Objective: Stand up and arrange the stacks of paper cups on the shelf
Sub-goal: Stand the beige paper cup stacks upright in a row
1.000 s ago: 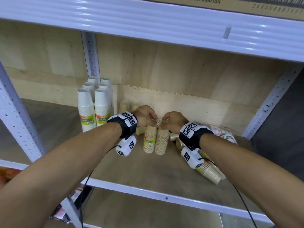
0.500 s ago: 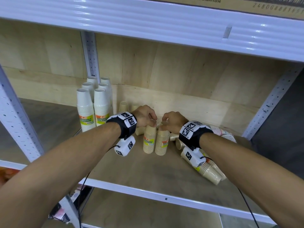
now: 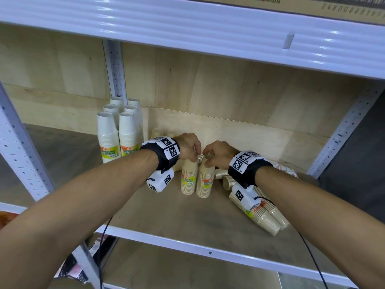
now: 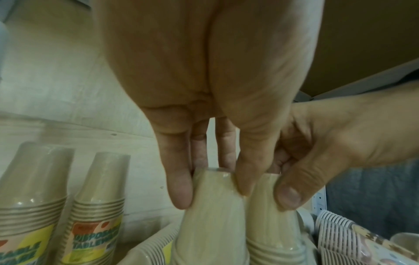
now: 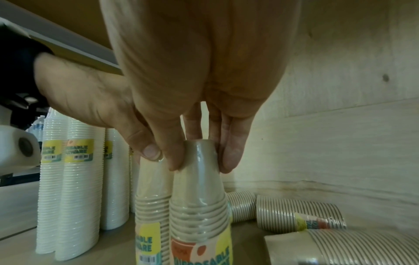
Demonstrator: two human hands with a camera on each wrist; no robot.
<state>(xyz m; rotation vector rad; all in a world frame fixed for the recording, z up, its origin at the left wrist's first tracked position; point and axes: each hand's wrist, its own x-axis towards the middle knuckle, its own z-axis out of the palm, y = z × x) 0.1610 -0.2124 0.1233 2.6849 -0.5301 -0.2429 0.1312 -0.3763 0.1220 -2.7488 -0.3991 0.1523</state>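
Evenly lit head view, glare streaking the white shelf beam [image 3: 187, 19], wide-angle bending at edges. Dimmer, greenish wrist views; close palms soft, possibly out of focus.

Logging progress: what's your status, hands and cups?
Left hand grips one upright beige stack, right hand grips its neighbour. Fallen stacks lying close on the right.

- White cup stacks [image 3: 108, 136], upright, at 10 o'clock: 6, in three rows of two.
- Tan cup stacks standing upside down at centre: 4; a front pair [image 3: 189, 177], and two [image 3: 156, 132] behind at 11 o'clock.
- Cup stacks lying on their sides [image 3: 264, 215], 3–4 o'clock: at least 4; heap overlaps, exact count uncertain.
- Hands: 2, the left hand [image 3: 188, 146] and the right hand [image 3: 218, 153].
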